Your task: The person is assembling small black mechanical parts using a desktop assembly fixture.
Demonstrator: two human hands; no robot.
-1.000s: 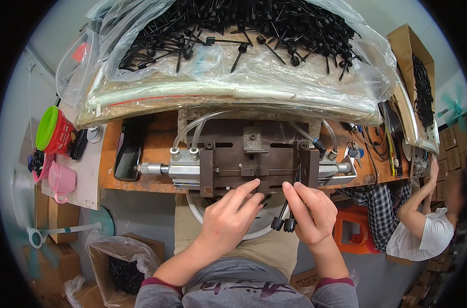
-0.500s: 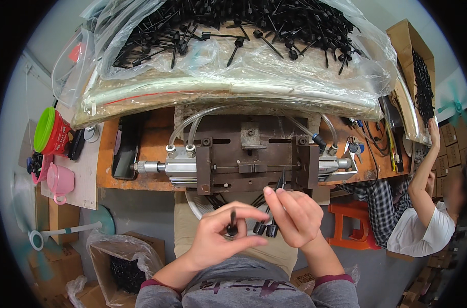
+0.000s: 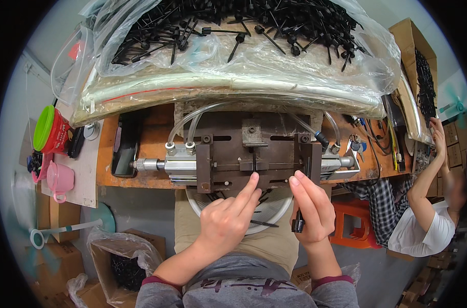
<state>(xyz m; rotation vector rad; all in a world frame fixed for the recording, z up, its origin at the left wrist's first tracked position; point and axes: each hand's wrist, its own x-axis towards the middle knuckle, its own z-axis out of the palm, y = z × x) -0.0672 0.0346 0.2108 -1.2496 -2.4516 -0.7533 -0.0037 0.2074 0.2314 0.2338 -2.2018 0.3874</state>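
A black plastic stick (image 3: pixel 254 160) lies in the small central block of the dark metal fixture (image 3: pixel 228 138). My left hand (image 3: pixel 224 218) reaches to its near end, index fingertip against it and fingers drawn together; the thumb is mostly hidden. In my right hand (image 3: pixel 315 213), at the fixture's right front, the fingers are closed round another black stick with a knobbed head (image 3: pixel 297 224), which hangs below them. Under the fixture, a white basket (image 3: pixel 284 215) holds several black sticks and is partly covered by my hands.
Pneumatic cylinders (image 3: pixel 181 168) with clear hoses flank the fixture. Behind it, a plastic-lined tray (image 3: pixel 233 84) bears a heap of black sticks. A phone (image 3: pixel 125 149) and a pink cup (image 3: pixel 60 178) are at left. At right, a person (image 3: pixel 423 226) sits near an orange stool (image 3: pixel 354 226).
My left hand has moved forward to the fixture's central block, where a black stick now lies. My right hand has shifted slightly right, away from the left, still holding a black stick.
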